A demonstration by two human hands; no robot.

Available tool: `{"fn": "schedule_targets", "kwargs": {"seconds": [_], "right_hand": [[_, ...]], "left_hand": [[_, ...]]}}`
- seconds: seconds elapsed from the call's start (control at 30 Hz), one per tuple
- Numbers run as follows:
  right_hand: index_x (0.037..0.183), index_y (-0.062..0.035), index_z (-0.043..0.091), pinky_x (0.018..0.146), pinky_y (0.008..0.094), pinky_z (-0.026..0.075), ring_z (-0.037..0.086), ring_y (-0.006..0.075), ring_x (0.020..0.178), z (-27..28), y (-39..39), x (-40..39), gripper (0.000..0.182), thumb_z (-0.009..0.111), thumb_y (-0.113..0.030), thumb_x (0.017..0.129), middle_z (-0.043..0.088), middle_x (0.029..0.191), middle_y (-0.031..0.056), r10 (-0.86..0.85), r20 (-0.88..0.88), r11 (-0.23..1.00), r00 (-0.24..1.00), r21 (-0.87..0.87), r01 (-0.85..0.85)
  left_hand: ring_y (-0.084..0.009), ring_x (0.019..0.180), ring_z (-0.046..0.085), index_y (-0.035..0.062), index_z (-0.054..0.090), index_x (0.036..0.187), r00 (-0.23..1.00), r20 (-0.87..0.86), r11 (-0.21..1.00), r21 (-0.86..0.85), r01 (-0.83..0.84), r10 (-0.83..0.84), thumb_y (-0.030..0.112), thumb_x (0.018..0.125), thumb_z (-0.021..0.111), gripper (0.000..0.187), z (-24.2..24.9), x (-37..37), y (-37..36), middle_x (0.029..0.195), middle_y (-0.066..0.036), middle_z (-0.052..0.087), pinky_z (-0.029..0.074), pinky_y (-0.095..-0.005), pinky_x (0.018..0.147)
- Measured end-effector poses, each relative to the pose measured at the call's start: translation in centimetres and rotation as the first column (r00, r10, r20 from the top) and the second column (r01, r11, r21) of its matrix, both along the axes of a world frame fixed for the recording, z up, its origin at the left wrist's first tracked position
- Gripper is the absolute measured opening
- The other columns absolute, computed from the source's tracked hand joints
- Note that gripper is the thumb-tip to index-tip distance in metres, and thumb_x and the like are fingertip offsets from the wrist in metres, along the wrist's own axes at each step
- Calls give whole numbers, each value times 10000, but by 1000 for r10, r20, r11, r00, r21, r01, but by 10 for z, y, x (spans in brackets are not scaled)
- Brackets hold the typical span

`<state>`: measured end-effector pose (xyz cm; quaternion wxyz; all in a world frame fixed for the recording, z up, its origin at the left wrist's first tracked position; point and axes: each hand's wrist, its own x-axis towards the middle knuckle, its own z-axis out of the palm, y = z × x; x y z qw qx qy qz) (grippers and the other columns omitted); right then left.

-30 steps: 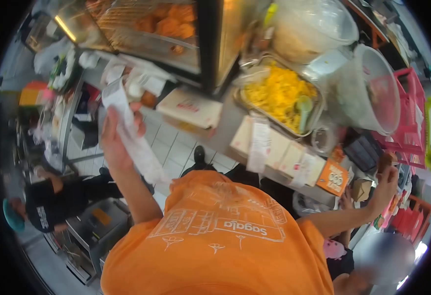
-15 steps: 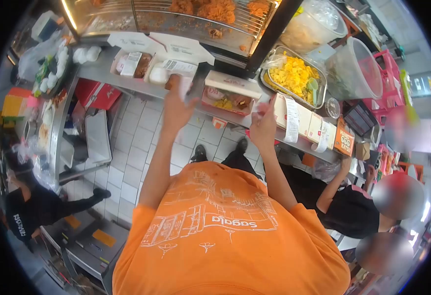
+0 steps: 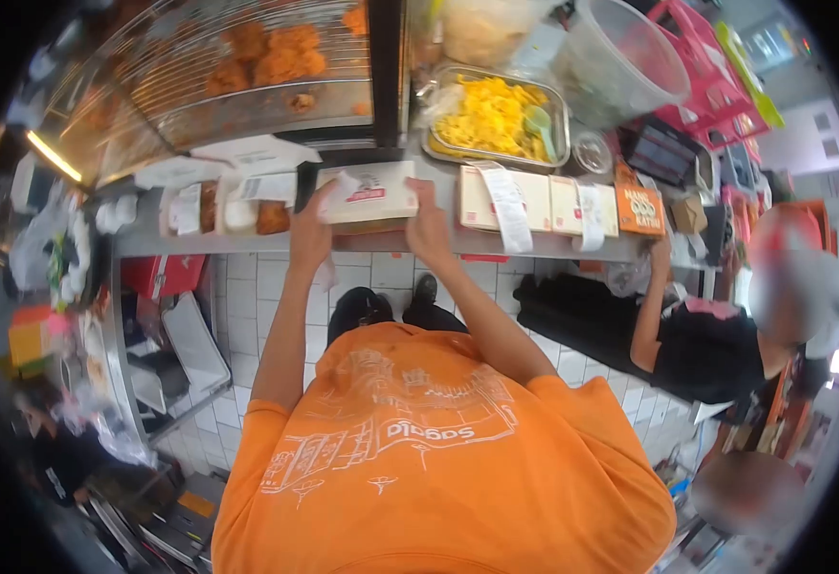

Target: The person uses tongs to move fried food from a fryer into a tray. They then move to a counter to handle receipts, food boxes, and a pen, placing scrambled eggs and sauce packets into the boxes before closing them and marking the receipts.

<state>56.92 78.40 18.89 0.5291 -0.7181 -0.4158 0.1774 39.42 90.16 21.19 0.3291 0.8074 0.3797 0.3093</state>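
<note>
A cream cardboard food box (image 3: 369, 196) with red print sits at the counter's edge, its lid down over most of it. A thin strip of its inside shows along the front. My left hand (image 3: 311, 228) grips its left side, with a whitish scrap that looks like tissue by the fingers. My right hand (image 3: 427, 226) is closed around the right side. Left of it, open food boxes (image 3: 271, 216) hold rice and fried chicken under labelled packets. On its right lie closed food boxes (image 3: 534, 196) with paper receipts (image 3: 510, 212) hanging over the front.
Behind the boxes are a steel tray (image 3: 561, 143) of yellow food with a green scoop (image 3: 538, 122), a clear tub (image 3: 620, 57) and a pink crate (image 3: 716, 81). A glass cabinet (image 3: 376, 86) with fried chicken stands back left. A co-worker (image 3: 711, 344) stands at right, hand near an orange box (image 3: 637, 210).
The box, earlier open with food showing, now has its lid lowered. My left hand has come from the left-hand boxes, and both hands are now on its sides. The view has shifted.
</note>
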Motion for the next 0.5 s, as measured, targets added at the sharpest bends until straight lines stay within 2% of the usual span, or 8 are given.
{"fn": "schedule_targets", "kwargs": {"seconds": [0.07,0.17,0.27,0.3,0.33,0.4,0.43,0.5], "right_hand": [[1286,-140,489,883,501,466,585,478,1021,6,0,6,337,388,-59,975,635,1158,201,-79,-33,996,996,31,80],[1298,-189,492,853,492,481,600,488,985,72,-6,16,303,394,-195,1012,648,1104,228,40,-236,952,971,-287,-109],[1301,-178,495,871,494,488,619,485,957,74,-7,18,340,442,-166,965,656,1059,253,45,-340,931,939,-328,-163],[1418,-199,419,957,460,483,593,467,1100,33,-11,18,541,509,-143,888,571,1273,280,185,-42,957,982,-221,-190],[1418,-199,419,957,460,483,593,467,1100,19,-18,17,541,509,-143,888,571,1273,280,169,-36,959,985,-224,-172],[1530,-217,265,1050,433,440,490,459,1268,10,-30,13,768,548,-127,823,325,1510,291,320,300,913,898,-351,-208],[1569,-227,143,1098,439,398,373,465,1365,6,-30,21,872,605,-184,832,92,1596,275,432,216,842,876,-444,-306],[1566,-216,156,1090,449,403,382,467,1357,36,-29,18,873,633,-218,835,121,1583,290,430,171,822,887,-481,-305]], "left_hand": [[-390,1112,622,77,617,1245,1000,-8,1000,-20,10,-10,-82,837,421,480,-2,2,5,1159,-233,660,468,-408,975],[-362,1078,646,61,616,1241,999,-45,999,-39,-14,12,-33,881,436,413,19,-5,14,1129,-219,677,473,-380,958],[-363,1055,658,62,592,1281,987,-67,988,-53,143,-146,3,856,489,441,33,-5,24,1146,-218,672,489,-378,940],[-374,1063,652,72,562,1318,950,-251,983,-51,176,-184,24,826,535,495,36,-6,22,1161,-219,666,492,-387,941],[-385,1072,646,83,532,1356,881,-425,977,-51,205,-207,46,797,582,563,37,-8,21,1175,-220,660,495,-397,942],[-404,1080,635,107,470,1415,855,-427,944,10,330,-294,91,745,685,704,34,-16,16,1198,-214,653,498,-423,941],[-402,1063,642,110,477,1410,851,-461,898,219,382,-250,112,739,717,713,32,-19,14,1188,-217,657,504,-430,927],[-400,1047,650,114,484,1405,850,-488,812,406,420,-196,133,732,749,723,41,-18,9,1177,-221,662,511,-437,913]]}}
